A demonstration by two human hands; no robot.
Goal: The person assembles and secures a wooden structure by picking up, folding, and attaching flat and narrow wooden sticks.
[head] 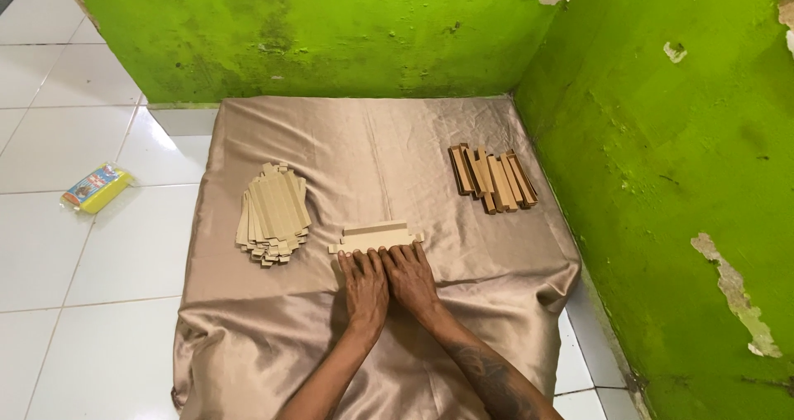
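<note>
Tan cardboard piece (pixel 376 238), flat, lies near centre of a beige satin cloth (pixel 248 337); left hand (pixel 365 286) and right hand (pixel 411 278) rest side by side, palms down, fingers extended, fingertips on its near edge, gripping nothing. Stack of flat cardboard blanks (pixel 274 213) sits at 9 o'clock from the piece. Row of folded cardboard pieces (pixel 493 178) at 2 o'clock, near the green wall (pixel 662 139).

tan satin cushion (pixel 372 139) – flat card stack (pixel 275 212), folded piece (pixel 376 236), folded stack (pixel 493 178).

A bare room corner: peeling green walls (pixel 662 139), white tiled floor (pixel 66 304).
</note>
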